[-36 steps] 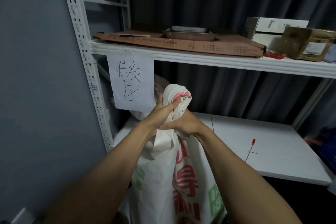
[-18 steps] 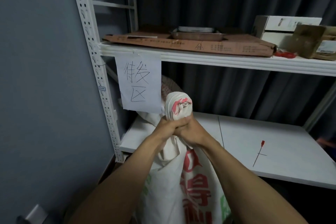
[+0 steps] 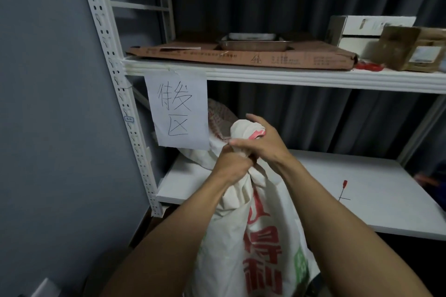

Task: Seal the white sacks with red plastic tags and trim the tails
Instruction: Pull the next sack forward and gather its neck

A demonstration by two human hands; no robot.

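Overhead, shelf edge [image 3: 289, 77] near the sack [image 3: 231, 236].

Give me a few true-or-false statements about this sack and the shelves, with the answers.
1. The left hand grips the white sack at its neck. True.
2. The right hand holds the red tag. False: the tag lies on the lower shelf; the right hand rests on the sack's bunched top.
3. A handwritten paper sign hangs from the upper shelf. True.
4. The metal tray stands on the lower shelf. False: it sits on the cardboard on the upper shelf.
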